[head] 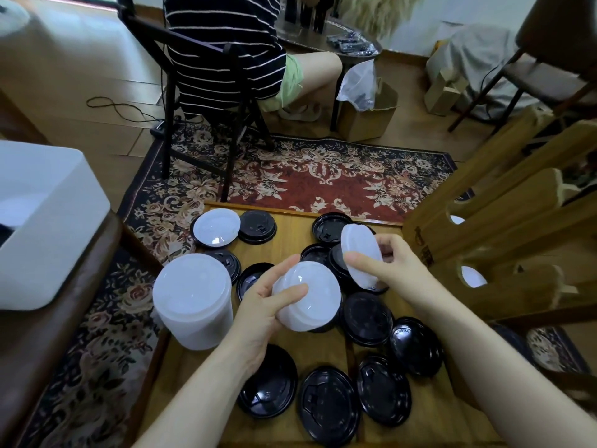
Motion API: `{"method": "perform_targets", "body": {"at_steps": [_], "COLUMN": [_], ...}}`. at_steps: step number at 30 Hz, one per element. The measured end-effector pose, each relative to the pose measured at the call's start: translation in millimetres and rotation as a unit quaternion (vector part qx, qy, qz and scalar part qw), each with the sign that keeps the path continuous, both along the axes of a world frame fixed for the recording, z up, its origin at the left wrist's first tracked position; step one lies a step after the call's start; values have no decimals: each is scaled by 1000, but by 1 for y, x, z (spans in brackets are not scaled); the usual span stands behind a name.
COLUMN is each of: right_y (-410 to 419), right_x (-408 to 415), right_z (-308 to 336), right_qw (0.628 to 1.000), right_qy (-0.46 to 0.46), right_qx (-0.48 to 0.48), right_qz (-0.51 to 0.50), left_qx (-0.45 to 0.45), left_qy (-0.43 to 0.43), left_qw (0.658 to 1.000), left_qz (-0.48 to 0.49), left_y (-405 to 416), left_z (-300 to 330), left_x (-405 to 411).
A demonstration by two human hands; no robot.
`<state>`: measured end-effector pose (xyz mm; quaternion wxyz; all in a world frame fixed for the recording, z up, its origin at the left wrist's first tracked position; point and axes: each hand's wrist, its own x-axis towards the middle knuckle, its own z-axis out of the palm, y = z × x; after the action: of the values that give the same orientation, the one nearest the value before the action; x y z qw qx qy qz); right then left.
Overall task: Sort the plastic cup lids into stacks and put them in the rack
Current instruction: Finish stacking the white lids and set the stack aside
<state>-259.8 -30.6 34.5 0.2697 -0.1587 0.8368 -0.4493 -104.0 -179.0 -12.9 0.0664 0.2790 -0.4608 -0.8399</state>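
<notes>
Black round plastic cup lids [329,412] scattered flat along the near edge of a low wooden table [429,415], several overlapping, more of them spread further back under both hands. Left hand [265,305] curled round a short stack of translucent white plastic lids [308,294], thumb laid across the top, fingers cupped behind, stack lifted above the black ones. Right hand [386,265] pinching a single translucent white lid [363,255] by its rim, tilted nearly on edge, just beside the held stack and apart from it. Left of the hands, a tall stack of translucent white lids [193,300] standing upright at the table's left edge. Right of the hands, a slatted wooden rack [504,221] with round cut-outs, white lids showing through two of the openings. Further back on the table, one loose white lid [216,231] resting on a black one, another black lid [257,227] touching it on the right. Beyond the table, a red and dark floral patterned rug [323,176] over a wooden floor. Far left, a white rectangular box [42,221] on a brown surface. At the back, a person in a black and white striped top [223,53] seated on a dark chair [200,92], and an open cardboard box with a clear plastic bag [365,108] beside it.
</notes>
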Motion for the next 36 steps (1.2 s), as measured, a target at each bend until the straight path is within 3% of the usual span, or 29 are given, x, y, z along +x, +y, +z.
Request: {"method": "perform_targets", "body": {"at_steps": [7, 12, 16, 21, 25, 30, 36], "right_y": [-10, -9, -7, -17, -22, -22, -17], "right_x": [47, 44, 45, 56, 56, 51, 46], "right_z": [-6, -9, 1, 1, -3, -14, -25], "right_qw": [987, 992, 985, 975, 983, 998, 995], "right_qy": [106, 75, 70, 119, 99, 15, 60], "right_qx": [107, 35, 103, 171, 151, 51, -5], "right_qz": [58, 97, 121, 72, 43, 26, 76], "left_qx": [2, 8, 14, 2, 2, -2, 2], "left_qy": [33, 32, 31, 28, 25, 31, 39], "left_qw": [999, 999, 999, 1000, 1000, 1000, 999], "left_qz": [-3, 9, 12, -6, -5, -5, 6], "left_y": [5, 2, 0, 4, 3, 6, 4], "left_z": [8, 4, 1, -2, -3, 0, 2], "left_x": [3, 4, 3, 2, 3, 4, 4]}}
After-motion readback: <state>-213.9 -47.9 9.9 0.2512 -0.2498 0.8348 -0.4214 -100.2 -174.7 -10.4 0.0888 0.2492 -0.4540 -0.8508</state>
